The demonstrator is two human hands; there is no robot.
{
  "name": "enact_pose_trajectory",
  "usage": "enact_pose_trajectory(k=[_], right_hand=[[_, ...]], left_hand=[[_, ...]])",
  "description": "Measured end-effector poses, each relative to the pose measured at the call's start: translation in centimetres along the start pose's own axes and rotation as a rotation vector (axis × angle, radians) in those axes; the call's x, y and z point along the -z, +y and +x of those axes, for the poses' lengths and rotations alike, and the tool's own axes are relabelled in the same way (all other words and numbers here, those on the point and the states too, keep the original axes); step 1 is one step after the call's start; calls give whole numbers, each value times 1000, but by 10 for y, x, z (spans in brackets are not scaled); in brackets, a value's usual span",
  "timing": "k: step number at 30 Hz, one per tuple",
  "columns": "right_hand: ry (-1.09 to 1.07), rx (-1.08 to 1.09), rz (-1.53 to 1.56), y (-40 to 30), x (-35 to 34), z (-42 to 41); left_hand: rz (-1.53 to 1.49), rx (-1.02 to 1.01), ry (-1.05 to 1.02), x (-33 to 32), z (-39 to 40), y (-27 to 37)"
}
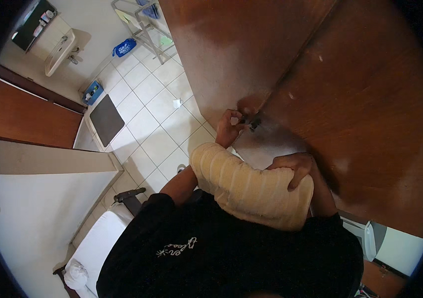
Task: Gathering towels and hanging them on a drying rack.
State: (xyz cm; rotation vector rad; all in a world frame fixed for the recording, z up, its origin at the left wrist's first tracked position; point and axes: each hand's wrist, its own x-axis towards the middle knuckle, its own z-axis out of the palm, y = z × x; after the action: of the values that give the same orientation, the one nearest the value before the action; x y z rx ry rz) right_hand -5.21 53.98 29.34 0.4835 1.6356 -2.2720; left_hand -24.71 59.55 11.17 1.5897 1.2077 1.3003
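A folded yellow striped towel [252, 182] lies across my forearms in front of my black shirt. My right hand [297, 165] grips its far right edge, thumb on top. The towel partly covers my left forearm, and my left hand [230, 126] reaches past it to a small dark metal latch or lock [255, 124] on the wooden cabinet doors [345, 93]. Thumb and fingers are curled at a small dark piece by the door seam; whether it is a key or a handle I cannot tell.
A bed with a white sheet [101, 238] stands at the lower left. On the tiled floor are a dark mat [107, 120], a blue basket [93, 93] and a blue bag [124, 47]. A metal rack [148, 37] stands beyond, and a sink [61, 52] hangs on the wall.
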Motion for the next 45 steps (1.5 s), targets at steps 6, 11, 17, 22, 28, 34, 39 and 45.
enact_pose_trajectory(k=[6,11,17,22,28,34,39,45], right_hand=[[70,71,1,22,4,-1],[129,63,-6,33,4,-3],[97,111,76,13,2,7],[293,218,188,21,2,21],[464,317,352,4,26,64],[302,498,182,6,77,116],[528,528,432,-15,110,189],[804,558,754,-50,146,269]], left_hand=[[-70,31,42,-5,-1,-15],[70,-21,8,-7,-2,-12],[-194,137,-66,4,-4,-17],[-442,205,-111,57,-23,-45],[-1191,982,-175,157,-85,-45],[-1408,1030,-207,210,-84,-18],[-1458,525,-438,251,-103,-84],[-1537,721,-273,313,-14,-55]])
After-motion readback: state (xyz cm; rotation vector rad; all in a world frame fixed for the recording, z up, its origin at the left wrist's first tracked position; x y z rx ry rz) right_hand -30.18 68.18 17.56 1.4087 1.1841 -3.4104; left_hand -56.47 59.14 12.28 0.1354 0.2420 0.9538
